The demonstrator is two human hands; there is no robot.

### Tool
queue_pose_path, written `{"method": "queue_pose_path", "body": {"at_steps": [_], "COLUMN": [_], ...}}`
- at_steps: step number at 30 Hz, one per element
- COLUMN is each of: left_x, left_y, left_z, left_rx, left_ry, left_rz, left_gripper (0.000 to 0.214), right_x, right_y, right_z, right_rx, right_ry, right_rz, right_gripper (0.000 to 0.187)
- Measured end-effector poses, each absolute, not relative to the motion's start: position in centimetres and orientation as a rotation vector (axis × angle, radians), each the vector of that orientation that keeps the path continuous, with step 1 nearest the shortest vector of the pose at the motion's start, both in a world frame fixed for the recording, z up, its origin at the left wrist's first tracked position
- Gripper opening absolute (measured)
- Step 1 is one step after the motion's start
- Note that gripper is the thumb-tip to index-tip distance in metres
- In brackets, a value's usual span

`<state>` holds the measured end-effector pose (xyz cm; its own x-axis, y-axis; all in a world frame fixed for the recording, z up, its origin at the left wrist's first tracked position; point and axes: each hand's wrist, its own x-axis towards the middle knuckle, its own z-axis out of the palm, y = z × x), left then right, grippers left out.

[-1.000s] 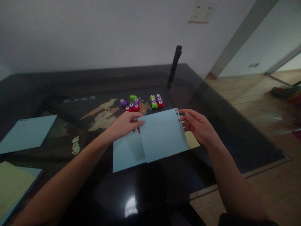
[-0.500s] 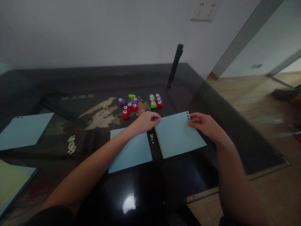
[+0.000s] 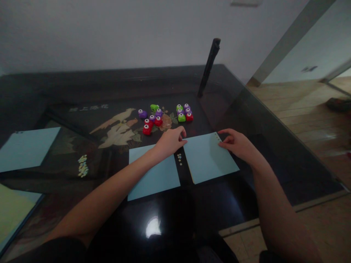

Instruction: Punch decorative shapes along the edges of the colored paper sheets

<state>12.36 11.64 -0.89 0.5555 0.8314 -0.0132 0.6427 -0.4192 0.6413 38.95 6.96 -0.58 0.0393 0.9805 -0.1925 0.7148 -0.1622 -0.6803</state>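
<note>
A light blue sheet of paper (image 3: pixel 210 159) lies on the dark glass table, with a small row of punched holes at its top right corner. My left hand (image 3: pixel 172 140) is at its top left corner, thumb tip close to the edge and index finger lifted apart. At the punched corner, my right hand (image 3: pixel 236 144) has thumb and index finger spread around the holes, touching or nearly touching the sheet. Another blue sheet (image 3: pixel 156 175) lies under my left wrist. Between the sheets are several tiny paper cut-outs (image 3: pixel 179 159).
Red, purple and green craft punches (image 3: pixel 152 120) sit behind, with a tighter cluster of punches (image 3: pixel 185 112) to the right. More cut-outs (image 3: pixel 82 166), a blue sheet (image 3: pixel 30 148) and pale yellow paper (image 3: pixel 13 212) lie left. A black post (image 3: pixel 208 67) stands at the back.
The holes in the right sheet looked dark before and now look pale. My left fingers have loosened from its corner, and my right fingers have spread. The camera view has tilted down slightly.
</note>
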Motion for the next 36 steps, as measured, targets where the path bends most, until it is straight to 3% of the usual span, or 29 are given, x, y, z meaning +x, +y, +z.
{"method": "queue_pose_path", "body": {"at_steps": [8, 17, 22, 36], "left_x": [12.4, 11.3, 11.1, 11.3], "left_y": [11.8, 11.9, 12.1, 12.0], "left_z": [-1.0, 0.3, 0.7, 0.0], "left_rx": [2.311, 2.475, 2.524, 2.523], "left_ry": [1.190, 1.113, 0.988, 0.959], "left_rz": [0.381, 0.254, 0.139, 0.197], "left_gripper": [0.014, 0.021, 0.030, 0.025], "right_x": [38.7, 38.2, 37.8, 37.8], "right_y": [7.0, 6.7, 6.7, 6.7], "right_z": [-1.1, -0.6, -0.4, -0.8], "right_rx": [-2.033, -1.976, -1.922, -1.857], "right_ry": [-1.829, -1.808, -1.757, -1.750], "right_rz": [0.682, 0.446, 0.482, 0.513], "right_gripper": [0.041, 0.029, 0.029, 0.030]}}
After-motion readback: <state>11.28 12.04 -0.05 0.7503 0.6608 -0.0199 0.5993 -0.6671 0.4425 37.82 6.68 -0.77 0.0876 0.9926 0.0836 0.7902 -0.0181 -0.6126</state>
